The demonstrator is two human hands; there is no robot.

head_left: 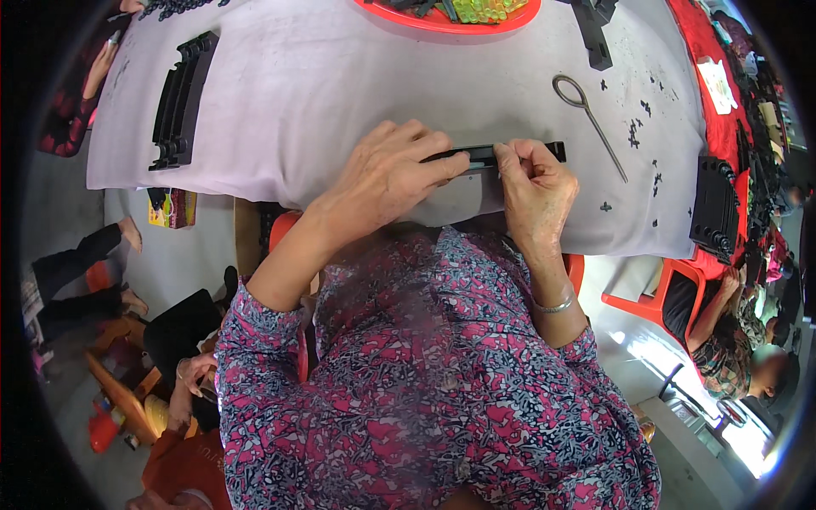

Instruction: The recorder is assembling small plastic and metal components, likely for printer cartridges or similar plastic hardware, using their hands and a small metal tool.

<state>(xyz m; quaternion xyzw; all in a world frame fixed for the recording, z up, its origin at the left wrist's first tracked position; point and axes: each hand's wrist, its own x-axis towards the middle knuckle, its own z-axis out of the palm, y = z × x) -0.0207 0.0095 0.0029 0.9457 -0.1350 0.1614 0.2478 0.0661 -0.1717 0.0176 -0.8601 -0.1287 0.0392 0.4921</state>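
While pinching a slim black strip (481, 160) (greyish sheen mid-length) with left hand (387, 174), holds right hand (540, 187) over it, grip pressed together.

No readable text, no legible numbers

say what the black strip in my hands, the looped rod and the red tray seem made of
Black strip: probably plastic, smooth with slight shine, though metal can't be ruled out. Looped rod: likely metal, thin and grey with a dull sheen. Red tray: seemingly plastic, given its even colour and glossy rim.
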